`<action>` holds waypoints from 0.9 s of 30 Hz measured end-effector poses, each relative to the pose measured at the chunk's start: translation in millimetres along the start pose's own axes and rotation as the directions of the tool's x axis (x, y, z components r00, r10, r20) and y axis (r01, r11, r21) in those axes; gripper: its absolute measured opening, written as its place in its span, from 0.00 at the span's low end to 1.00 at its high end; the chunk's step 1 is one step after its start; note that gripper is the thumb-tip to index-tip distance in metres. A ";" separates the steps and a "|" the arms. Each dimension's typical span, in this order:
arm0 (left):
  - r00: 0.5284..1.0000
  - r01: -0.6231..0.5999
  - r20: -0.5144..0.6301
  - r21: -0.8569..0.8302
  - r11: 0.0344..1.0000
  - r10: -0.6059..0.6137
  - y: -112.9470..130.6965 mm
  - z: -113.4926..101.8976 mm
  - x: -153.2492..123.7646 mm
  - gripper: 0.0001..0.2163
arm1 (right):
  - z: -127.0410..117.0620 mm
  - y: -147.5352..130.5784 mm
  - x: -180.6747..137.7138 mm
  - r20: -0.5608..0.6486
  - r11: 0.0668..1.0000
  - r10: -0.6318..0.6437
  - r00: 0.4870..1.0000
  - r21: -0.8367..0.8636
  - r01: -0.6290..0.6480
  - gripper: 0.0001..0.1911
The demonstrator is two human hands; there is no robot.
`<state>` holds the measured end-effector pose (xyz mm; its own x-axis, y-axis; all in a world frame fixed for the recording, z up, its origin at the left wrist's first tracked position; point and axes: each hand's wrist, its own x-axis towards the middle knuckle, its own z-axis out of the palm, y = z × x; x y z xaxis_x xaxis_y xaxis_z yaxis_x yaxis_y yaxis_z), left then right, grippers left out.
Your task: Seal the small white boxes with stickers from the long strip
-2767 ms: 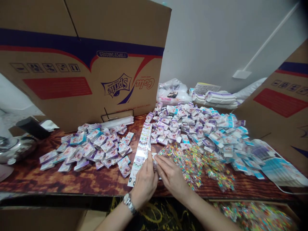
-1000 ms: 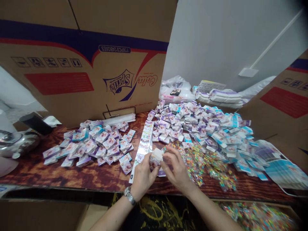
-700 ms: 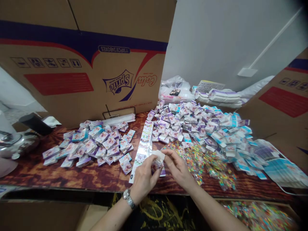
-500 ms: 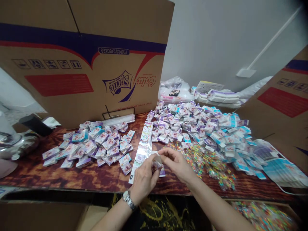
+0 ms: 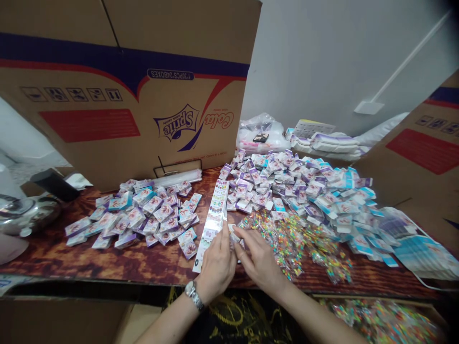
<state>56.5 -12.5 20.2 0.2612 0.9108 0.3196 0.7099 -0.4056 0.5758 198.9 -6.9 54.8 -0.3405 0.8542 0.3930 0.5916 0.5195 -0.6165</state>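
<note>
Head camera view: at the front of a patterned table (image 5: 150,265), a small white box (image 5: 231,232) sits between two hands, mostly hidden by them. The left hand (image 5: 219,260), fingers straight and together, clamps it from the left. The right hand (image 5: 260,258) has bent fingers against its right side; whether they pinch it, I cannot tell. A sticker strip (image 5: 215,210) lies just left, candy packets (image 5: 287,239) just right.

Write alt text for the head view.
A left hand holds a mostly hidden box, the right hand against it, above a table beside a printed strip. Small boxes lie heaped on both sides, multicolored packets at right, a Sprite-Cola carton behind.
</note>
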 end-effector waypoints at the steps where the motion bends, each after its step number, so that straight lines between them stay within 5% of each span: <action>1: 1.000 -0.013 0.011 -0.005 1.000 0.013 0.2 -1.2 1.5 0.32 | 0.3 5.4 1.9 0.024 0.999 0.032 0.999 0.022 -0.032 0.19; 5: 0.998 -0.054 -0.034 0.017 0.998 0.055 2.1 -11.0 7.9 0.31 | -8.3 33.6 39.4 0.174 0.946 0.213 0.961 0.210 -0.248 0.15; 8: 0.981 -0.054 -0.184 0.015 0.998 0.056 5.6 -17.1 7.2 0.28 | -21.6 55.2 85.3 0.027 0.763 0.429 0.903 0.524 -0.379 0.22; 10: 0.985 -0.081 -0.152 -0.023 0.996 0.077 8.2 -14.6 2.9 0.22 | -27.2 67.4 105.2 -0.062 0.689 0.503 0.862 0.632 -0.356 0.30; 13: 0.984 -0.119 0.128 -0.022 0.993 0.121 11.3 1.7 -6.7 0.15 | -21.2 81.3 97.7 -0.036 0.881 0.406 0.913 0.281 -0.380 0.28; 15: 0.939 -0.155 0.318 0.058 0.986 0.128 12.6 17.0 -12.4 0.15 | -8.4 87.7 71.2 0.186 0.960 0.230 0.955 -0.202 -0.192 0.21; 19: 0.853 -0.247 0.513 0.228 0.942 0.099 12.9 41.1 -17.2 0.16 | 19.1 94.2 15.2 0.387 0.938 0.174 0.905 -0.345 -0.033 0.14; 27: 0.836 -0.273 0.540 0.250 0.929 0.100 6.6 52.5 -19.0 0.17 | 36.5 95.8 -6.5 0.339 0.890 0.184 0.923 -0.455 -0.011 0.10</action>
<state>90.6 -28.4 -21.6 0.6425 0.7620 -0.0810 0.7518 -0.6063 0.2593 231.1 38.2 -31.7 -0.4526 0.8915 0.0177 0.8631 0.4430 -0.2427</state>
